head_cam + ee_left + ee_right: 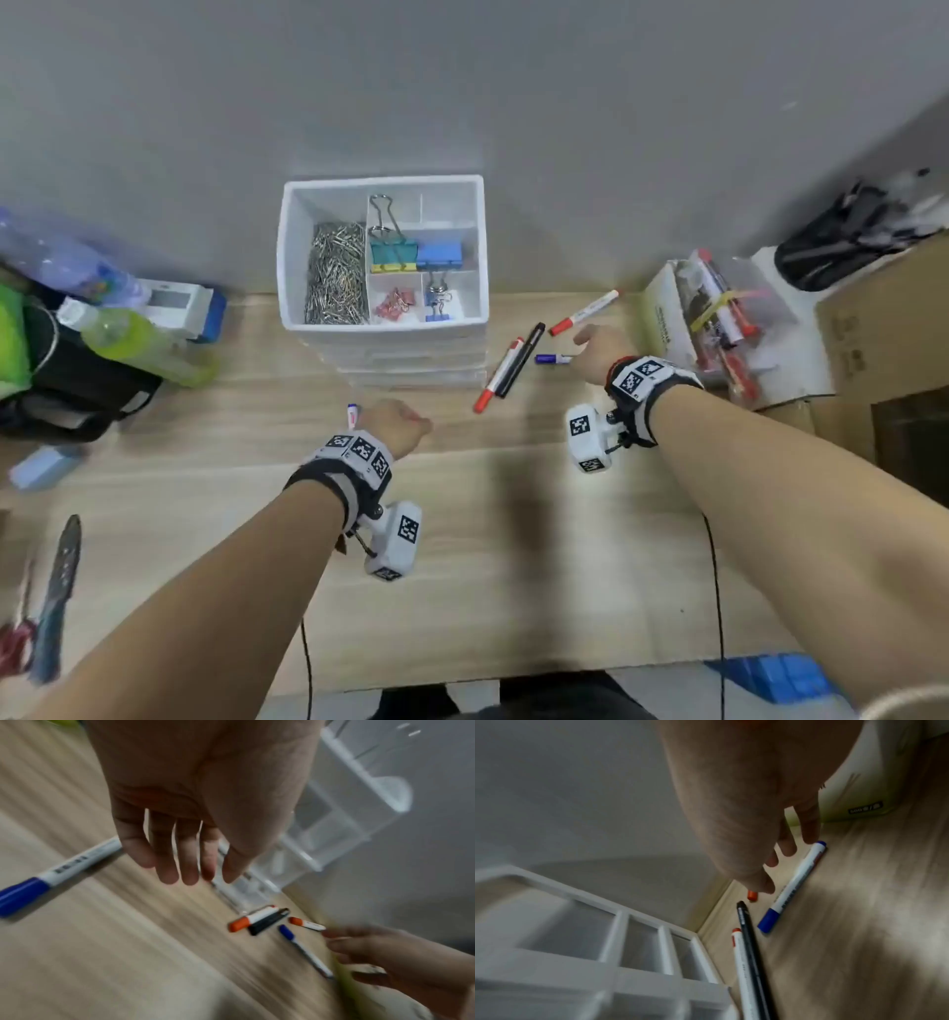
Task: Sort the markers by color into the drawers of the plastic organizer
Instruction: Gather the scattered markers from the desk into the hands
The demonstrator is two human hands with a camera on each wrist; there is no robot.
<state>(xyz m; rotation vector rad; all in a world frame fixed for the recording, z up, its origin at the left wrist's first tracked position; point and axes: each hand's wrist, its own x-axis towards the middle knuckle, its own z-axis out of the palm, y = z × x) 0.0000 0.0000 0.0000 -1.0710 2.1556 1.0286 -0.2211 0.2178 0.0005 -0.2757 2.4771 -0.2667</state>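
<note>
The white plastic organizer (pixel 382 329) stands at the table's back, its drawers shut and its top tray full of clips. To its right lie a red marker (pixel 585 312), a black marker (pixel 521 360), a second red marker (pixel 498 375) and a blue marker (pixel 552 358). My right hand (pixel 595 349) hovers over that blue marker (pixel 793 886) with relaxed fingers, holding nothing. In front of the organizer my left hand (pixel 190 868) hangs with straight fingers. Another blue marker (pixel 59 872) lies on the table just beyond its little finger.
Bottles and a black bag (pixel 77 380) crowd the left side. A small blue block (pixel 43 465), a knife (pixel 59 591) and scissors (pixel 15 647) lie near left. On the right stand a pack of markers (pixel 719 318) and a cardboard box (pixel 883 339).
</note>
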